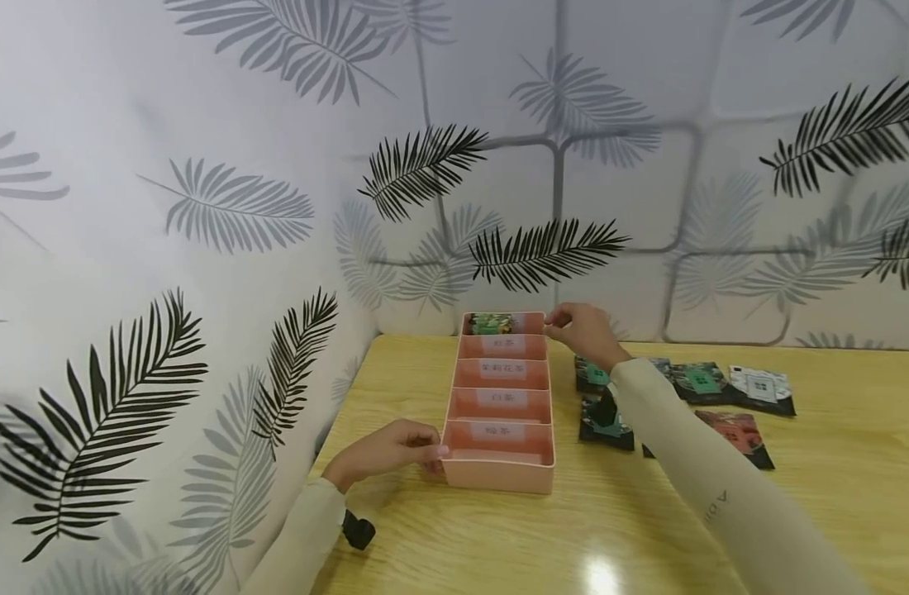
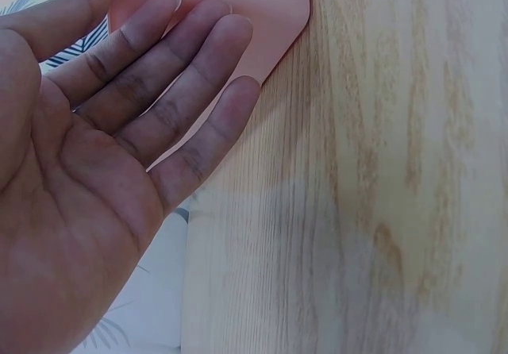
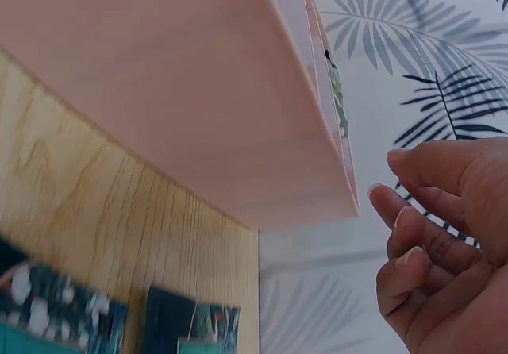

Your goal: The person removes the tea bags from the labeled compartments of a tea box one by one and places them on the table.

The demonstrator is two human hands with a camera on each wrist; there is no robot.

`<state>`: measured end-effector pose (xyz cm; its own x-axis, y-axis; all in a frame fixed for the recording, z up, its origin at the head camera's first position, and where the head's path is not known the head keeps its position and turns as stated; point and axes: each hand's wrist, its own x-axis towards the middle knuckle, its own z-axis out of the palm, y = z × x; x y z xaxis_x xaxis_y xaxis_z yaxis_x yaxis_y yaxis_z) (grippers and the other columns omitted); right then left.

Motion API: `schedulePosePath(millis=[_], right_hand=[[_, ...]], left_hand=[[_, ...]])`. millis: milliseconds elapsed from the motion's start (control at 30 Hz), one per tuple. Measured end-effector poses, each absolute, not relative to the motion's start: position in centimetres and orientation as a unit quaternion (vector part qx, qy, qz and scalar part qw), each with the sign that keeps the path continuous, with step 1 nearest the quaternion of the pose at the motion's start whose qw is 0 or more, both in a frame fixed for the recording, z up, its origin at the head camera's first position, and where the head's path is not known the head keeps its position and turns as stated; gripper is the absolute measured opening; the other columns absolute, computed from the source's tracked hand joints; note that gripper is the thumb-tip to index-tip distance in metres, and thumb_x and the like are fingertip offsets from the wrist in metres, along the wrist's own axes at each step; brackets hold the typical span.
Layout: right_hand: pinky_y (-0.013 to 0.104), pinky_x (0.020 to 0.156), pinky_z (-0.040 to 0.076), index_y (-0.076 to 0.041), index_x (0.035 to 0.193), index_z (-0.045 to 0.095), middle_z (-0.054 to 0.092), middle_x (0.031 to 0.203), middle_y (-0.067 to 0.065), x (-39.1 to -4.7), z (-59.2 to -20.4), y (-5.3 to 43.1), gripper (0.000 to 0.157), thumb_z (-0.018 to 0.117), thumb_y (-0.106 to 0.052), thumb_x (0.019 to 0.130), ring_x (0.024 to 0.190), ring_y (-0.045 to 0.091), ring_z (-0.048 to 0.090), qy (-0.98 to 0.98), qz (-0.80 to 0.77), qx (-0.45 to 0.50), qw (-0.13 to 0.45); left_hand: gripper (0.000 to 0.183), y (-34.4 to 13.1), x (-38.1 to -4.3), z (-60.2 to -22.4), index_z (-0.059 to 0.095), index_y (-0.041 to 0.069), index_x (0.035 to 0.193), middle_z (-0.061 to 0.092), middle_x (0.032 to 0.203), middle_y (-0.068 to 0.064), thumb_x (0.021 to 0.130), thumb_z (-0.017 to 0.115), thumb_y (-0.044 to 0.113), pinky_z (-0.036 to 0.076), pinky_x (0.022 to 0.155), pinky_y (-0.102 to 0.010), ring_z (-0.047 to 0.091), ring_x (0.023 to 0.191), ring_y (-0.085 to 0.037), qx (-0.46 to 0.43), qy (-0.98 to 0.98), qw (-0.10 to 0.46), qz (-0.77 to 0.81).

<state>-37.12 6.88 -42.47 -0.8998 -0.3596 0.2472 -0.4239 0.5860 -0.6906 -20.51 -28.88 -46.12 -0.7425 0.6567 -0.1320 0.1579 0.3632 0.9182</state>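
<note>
A long pink divided box (image 1: 499, 477) stands on the table, with several compartments running away from me. Its farthest compartment holds a green patterned packet (image 1: 492, 324); the nearer ones show pink floors and pale labels. My left hand (image 1: 398, 446) is at the near left corner, thumb at the rim. In the left wrist view its fingers (image 2: 198, 64) are spread, nearly straight, and overlap the pink wall. My right hand (image 1: 584, 330) is beside the far right corner. The right wrist view shows its thumb and loosely bent fingers apart, just off the corner, with nothing between them.
Right of the box lie several dark square packets, including a green-labelled one (image 1: 698, 380), a white one (image 1: 762, 388) and a red one (image 1: 737, 434). A leaf-patterned curtain (image 1: 454, 190) hangs along the table's far and left edges. The table (image 1: 856, 496) is pale wood.
</note>
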Motion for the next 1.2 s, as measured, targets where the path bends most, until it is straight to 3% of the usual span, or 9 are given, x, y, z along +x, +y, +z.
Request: schedulePosePath(millis=[500, 800, 1000, 1200], right_hand=[[0.050, 0.088, 0.057, 0.002, 0.125, 0.070, 0.071, 0.118, 0.020, -38.9, -41.9, 0.8, 0.028, 0.067, -0.012, 0.101, 0.108, 0.035, 0.067, -0.900, 0.386, 0.203, -0.002], [0.050, 0.087, 0.058, -0.003, 0.131, 0.069, 0.071, 0.123, 0.020, -40.0, -42.2, -0.5, 0.033, 0.068, -0.017, 0.100, 0.109, 0.035, 0.069, -0.915, 0.365, 0.171, -0.013], [0.052, 0.093, 0.055, -0.006, 0.128, 0.072, 0.073, 0.121, 0.016, -40.2, -42.2, -1.2, 0.033, 0.070, -0.024, 0.100, 0.108, 0.034, 0.069, -0.930, 0.326, 0.169, -0.020], [0.052, 0.087, 0.057, -0.007, 0.127, 0.071, 0.072, 0.121, 0.016, -40.3, -42.3, -1.9, 0.034, 0.071, -0.027, 0.099, 0.103, 0.034, 0.070, -0.937, 0.305, 0.168, -0.024]], left_hand=[[0.027, -28.5, -20.5, -46.5, 0.069, 0.002, 0.096, 0.074, 0.099, -0.013, 0.108, 0.058, 0.023, 0.059, 0.090, -0.046, 0.072, 0.096, -0.034, 0.260, 0.787, 0.243, 0.505], [0.030, -28.6, -20.4, -46.2, 0.069, 0.002, 0.096, 0.074, 0.101, -0.013, 0.108, 0.058, 0.026, 0.058, 0.090, -0.049, 0.070, 0.098, -0.040, 0.256, 0.794, 0.241, 0.496], [0.030, -29.0, -20.5, -46.2, 0.069, 0.002, 0.096, 0.073, 0.100, -0.012, 0.108, 0.058, 0.028, 0.058, 0.090, -0.049, 0.070, 0.097, -0.037, 0.254, 0.793, 0.240, 0.499], [0.028, -29.3, -20.4, -46.3, 0.070, 0.004, 0.096, 0.074, 0.099, -0.010, 0.107, 0.059, 0.027, 0.058, 0.089, -0.049, 0.070, 0.096, -0.039, 0.253, 0.792, 0.238, 0.502]])
